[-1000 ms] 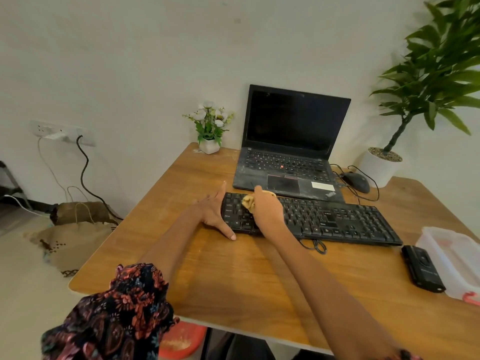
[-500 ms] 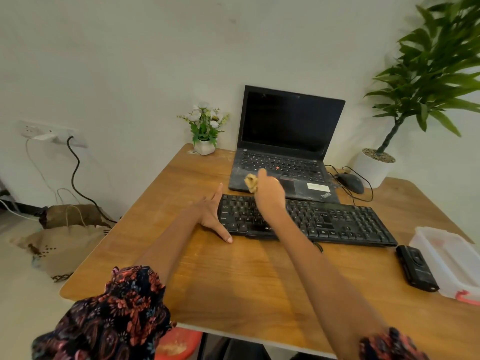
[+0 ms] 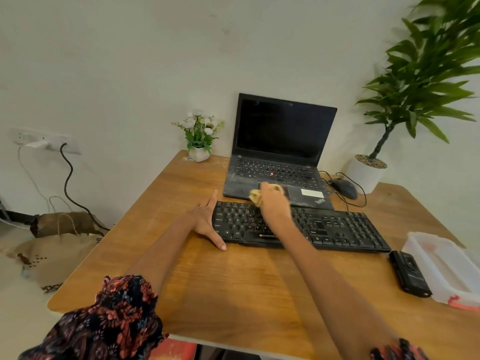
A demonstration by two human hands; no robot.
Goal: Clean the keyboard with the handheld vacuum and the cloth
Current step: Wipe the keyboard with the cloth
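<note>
A black keyboard (image 3: pixel 337 229) lies across the middle of the wooden desk (image 3: pixel 246 289). My left hand (image 3: pixel 206 224) rests open against its left end, fingers straight, thumb along the front edge. My right hand (image 3: pixel 275 203) grips a bunched yellow cloth (image 3: pixel 255 195) over the keyboard's upper left keys, near the back edge. A black handheld vacuum (image 3: pixel 409 274) lies on the desk to the right of the keyboard, away from both hands.
An open black laptop (image 3: pixel 280 152) stands just behind the keyboard. A mouse (image 3: pixel 342 188) with its cable lies at the back right. A clear plastic box (image 3: pixel 446 266) sits at the right edge. A small flower pot (image 3: pixel 198 141) and a large potted plant (image 3: pixel 368 172) stand at the back.
My right hand with the cloth went from the keyboard's left keys toward its back edge and now sits a little further right. The left hand stays at the keyboard's left end.
</note>
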